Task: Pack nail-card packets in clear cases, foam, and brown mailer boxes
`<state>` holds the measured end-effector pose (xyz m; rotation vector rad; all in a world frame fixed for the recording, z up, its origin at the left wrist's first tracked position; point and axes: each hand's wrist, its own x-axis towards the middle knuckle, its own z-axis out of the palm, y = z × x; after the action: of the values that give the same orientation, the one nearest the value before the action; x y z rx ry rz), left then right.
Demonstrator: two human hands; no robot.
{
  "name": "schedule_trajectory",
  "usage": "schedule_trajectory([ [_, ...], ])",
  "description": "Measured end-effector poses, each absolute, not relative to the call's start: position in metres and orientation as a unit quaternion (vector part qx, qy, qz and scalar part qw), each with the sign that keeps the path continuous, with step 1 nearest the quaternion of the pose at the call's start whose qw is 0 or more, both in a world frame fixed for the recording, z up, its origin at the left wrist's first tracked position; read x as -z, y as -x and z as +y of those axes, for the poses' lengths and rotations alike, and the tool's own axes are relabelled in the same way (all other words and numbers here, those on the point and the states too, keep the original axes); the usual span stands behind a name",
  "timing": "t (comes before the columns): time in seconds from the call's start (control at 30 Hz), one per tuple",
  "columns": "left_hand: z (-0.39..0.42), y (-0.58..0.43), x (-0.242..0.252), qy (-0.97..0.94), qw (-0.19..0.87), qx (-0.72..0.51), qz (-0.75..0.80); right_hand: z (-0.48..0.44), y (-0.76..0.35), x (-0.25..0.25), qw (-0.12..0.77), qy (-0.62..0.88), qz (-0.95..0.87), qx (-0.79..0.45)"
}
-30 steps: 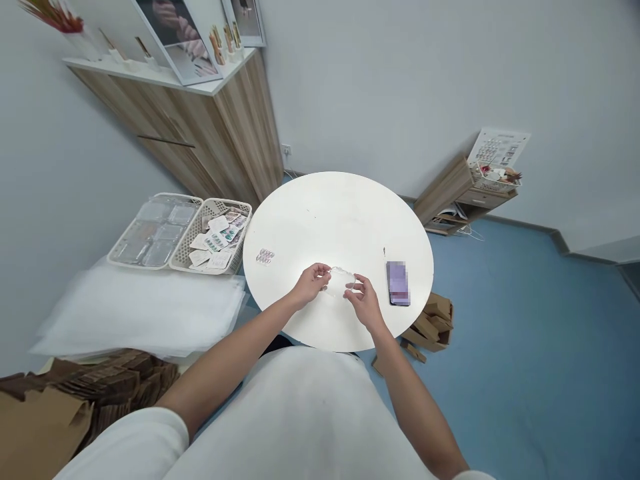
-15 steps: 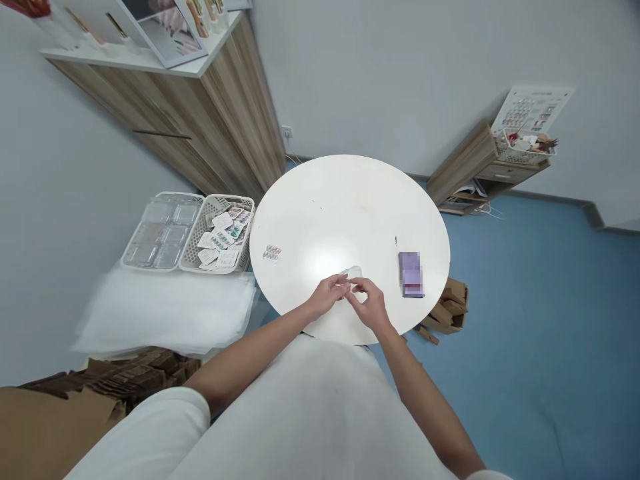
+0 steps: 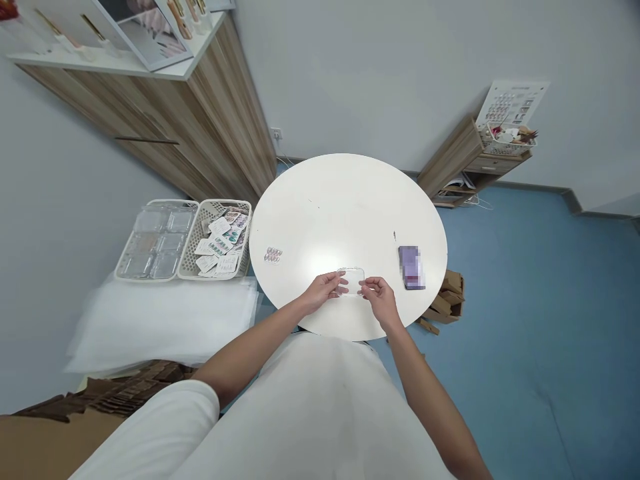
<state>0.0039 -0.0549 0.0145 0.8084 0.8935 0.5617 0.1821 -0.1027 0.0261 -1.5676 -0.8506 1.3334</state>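
Between my two hands, near the front edge of the round white table, is a clear plastic box. My left hand grips its left side, with fingertips showing through the clear plastic. At the right side, my right hand pinches the box's edge between thumb and fingers. A small card of press-on nails lies on the table to the left of my hands. To their right lies a purple box, its face blurred out.
Left of the table, one white basket holds several clear boxes and another basket holds nail cards. White sheets lie below them. A wooden cabinet stands behind; a carton of cardboard pieces is on the floor at right.
My hands have moved apart from close together to opposite sides of the clear box, which now shows plainly between them. The view has shifted slightly.
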Motion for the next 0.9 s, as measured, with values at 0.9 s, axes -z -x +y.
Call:
schedule_trajectory([
  [0.9, -0.060, 0.007, -0.033, -0.705, 0.529, -0.235, 0.411, -0.105, -0.204, -0.033, 0.305, 0.507, -0.639, -0.491],
])
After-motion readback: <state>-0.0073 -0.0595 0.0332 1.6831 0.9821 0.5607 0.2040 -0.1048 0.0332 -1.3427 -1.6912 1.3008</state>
